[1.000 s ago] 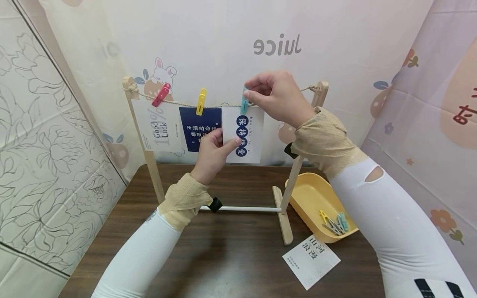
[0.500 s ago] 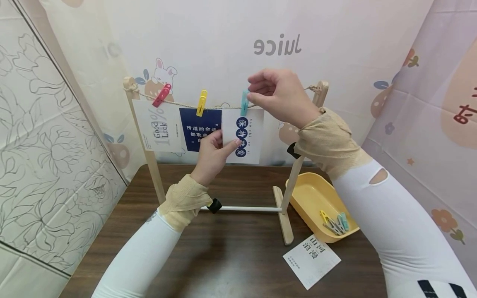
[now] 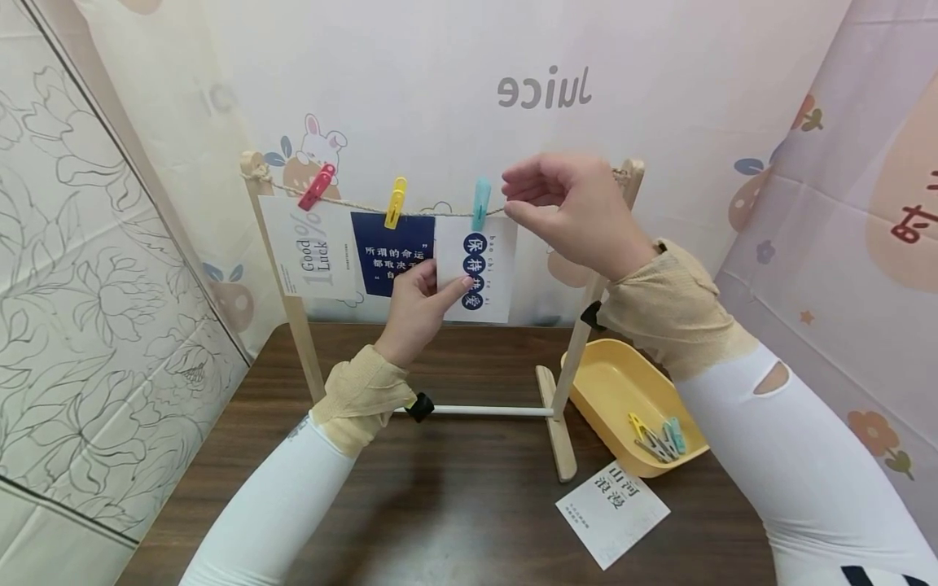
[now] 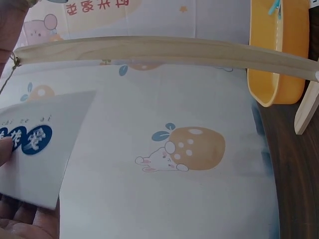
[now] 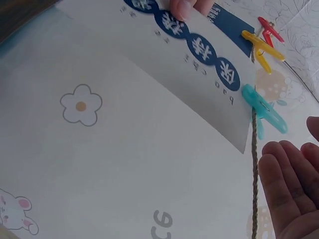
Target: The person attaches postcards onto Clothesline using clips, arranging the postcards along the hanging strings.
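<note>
A white card with blue circles (image 3: 498,281) hangs from a rope (image 5: 254,189), held at its top edge by a teal clothespin (image 3: 480,203). My left hand (image 3: 418,313) pinches that card near its lower left edge, thumb in front and fingers behind. Just right of the clothespin, apart from it, my right hand (image 3: 575,207) holds nothing, its fingers loosely bent. Farther left, a navy card (image 3: 381,252) hangs under a yellow clothespin (image 3: 396,203), and a white "Good Luck" card (image 3: 308,252) under a red clothespin (image 3: 317,187). My left fingers overlap the navy card's lower right part.
The rope spans a wooden stand (image 3: 299,342) with a white bottom bar (image 3: 491,412). At the right, a yellow basin (image 3: 597,366) contains several clothespins (image 3: 659,438). A white card with black characters (image 3: 612,514) lies in front of it on the brown table (image 3: 469,521).
My right hand has let go of the teal clothespin and moved right, away from it. The clothespin stays on the rope and card. My left hand keeps its pinch on the card.
</note>
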A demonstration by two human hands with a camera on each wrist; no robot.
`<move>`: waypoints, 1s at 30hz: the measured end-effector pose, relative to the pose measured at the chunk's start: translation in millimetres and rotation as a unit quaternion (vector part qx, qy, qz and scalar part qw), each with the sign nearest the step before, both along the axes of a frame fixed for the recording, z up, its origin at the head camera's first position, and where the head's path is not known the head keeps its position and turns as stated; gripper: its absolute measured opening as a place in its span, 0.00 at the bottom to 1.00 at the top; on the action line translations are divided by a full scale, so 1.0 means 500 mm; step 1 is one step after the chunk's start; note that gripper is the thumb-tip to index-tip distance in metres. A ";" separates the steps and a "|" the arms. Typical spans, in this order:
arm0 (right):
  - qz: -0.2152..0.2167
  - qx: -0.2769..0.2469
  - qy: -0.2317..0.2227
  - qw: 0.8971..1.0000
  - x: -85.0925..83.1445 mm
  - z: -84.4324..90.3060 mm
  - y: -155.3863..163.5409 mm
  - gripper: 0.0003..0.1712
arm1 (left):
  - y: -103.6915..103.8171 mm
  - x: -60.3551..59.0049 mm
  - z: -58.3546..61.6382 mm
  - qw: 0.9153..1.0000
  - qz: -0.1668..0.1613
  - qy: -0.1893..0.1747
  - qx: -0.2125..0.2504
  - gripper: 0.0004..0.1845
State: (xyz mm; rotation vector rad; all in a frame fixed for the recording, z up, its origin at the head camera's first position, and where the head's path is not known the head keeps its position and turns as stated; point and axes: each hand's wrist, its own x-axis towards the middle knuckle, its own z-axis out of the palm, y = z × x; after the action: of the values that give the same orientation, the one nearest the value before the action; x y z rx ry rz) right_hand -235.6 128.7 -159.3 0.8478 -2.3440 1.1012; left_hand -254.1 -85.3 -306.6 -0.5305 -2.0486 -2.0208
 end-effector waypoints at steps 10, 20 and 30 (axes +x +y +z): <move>-0.005 0.008 0.012 1.000 0.028 -0.031 0.023 0.14 | -0.002 -0.003 -0.020 1.000 0.016 -0.011 -0.005 0.15; -0.019 0.004 -0.001 1.000 0.035 -0.069 0.060 0.14 | 0.002 0.003 -0.047 1.000 0.001 -0.021 -0.016 0.13; -0.013 -0.011 -0.018 1.000 0.038 -0.118 0.090 0.14 | 0.006 0.006 -0.076 0.999 -0.017 -0.036 -0.005 0.07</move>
State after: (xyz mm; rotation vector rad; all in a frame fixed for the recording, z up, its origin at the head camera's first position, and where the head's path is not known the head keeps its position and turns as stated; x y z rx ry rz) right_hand -216.5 173.6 -218.6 0.7934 -2.3611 1.1384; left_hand -251.2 -82.4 -344.5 -0.5054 -2.1051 -2.0805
